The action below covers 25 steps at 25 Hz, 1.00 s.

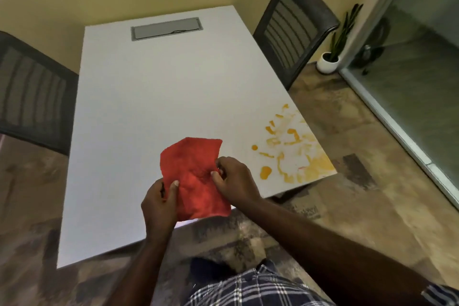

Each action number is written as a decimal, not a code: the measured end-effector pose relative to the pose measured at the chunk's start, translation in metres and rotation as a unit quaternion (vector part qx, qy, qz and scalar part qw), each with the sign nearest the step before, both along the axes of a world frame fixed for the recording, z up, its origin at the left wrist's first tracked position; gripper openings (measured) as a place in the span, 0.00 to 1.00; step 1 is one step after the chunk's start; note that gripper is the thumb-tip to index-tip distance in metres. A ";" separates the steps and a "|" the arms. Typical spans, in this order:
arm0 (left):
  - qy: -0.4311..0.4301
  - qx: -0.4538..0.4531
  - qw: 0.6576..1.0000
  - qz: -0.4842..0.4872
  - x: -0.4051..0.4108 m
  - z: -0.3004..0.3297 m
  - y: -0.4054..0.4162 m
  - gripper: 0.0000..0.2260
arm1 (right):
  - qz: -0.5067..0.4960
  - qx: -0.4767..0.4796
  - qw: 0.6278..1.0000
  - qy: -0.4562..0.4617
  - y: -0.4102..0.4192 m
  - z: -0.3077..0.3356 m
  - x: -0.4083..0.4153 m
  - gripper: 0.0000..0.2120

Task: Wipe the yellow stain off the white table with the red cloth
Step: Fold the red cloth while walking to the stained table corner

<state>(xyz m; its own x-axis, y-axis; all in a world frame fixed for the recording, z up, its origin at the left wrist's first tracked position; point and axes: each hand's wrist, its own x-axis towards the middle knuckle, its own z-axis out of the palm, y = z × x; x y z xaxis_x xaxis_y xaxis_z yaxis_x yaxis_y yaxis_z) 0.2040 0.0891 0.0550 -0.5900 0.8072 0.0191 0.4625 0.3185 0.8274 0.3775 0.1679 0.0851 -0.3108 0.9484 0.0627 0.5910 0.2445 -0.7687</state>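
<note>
The red cloth (196,176) is held up above the near edge of the white table (154,112). My left hand (160,206) pinches its lower left edge, thumb on top. My right hand (234,179) grips its right edge with curled fingers. The yellow stain (290,151) is spread in blobs and smears over the table's near right corner, to the right of my right hand and apart from the cloth.
A dark mesh chair (295,30) stands at the table's right side and another chair (32,92) at its left. A grey cable hatch (166,28) is set in the far end. A potted plant (332,54) and a glass door (417,77) are at the right.
</note>
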 end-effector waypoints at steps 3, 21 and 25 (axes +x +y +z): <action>-0.018 0.007 0.999 -0.032 0.050 0.006 0.010 0.07 | -0.026 0.006 1.000 0.008 -0.002 -0.002 0.054 0.02; 0.008 -0.026 0.980 -0.196 0.182 -0.016 0.085 0.07 | -0.178 -0.035 0.983 -0.004 0.020 -0.043 0.199 0.09; -0.005 -0.041 0.978 -0.207 0.181 -0.034 0.104 0.07 | -0.189 -0.043 0.981 -0.014 0.035 -0.057 0.196 0.10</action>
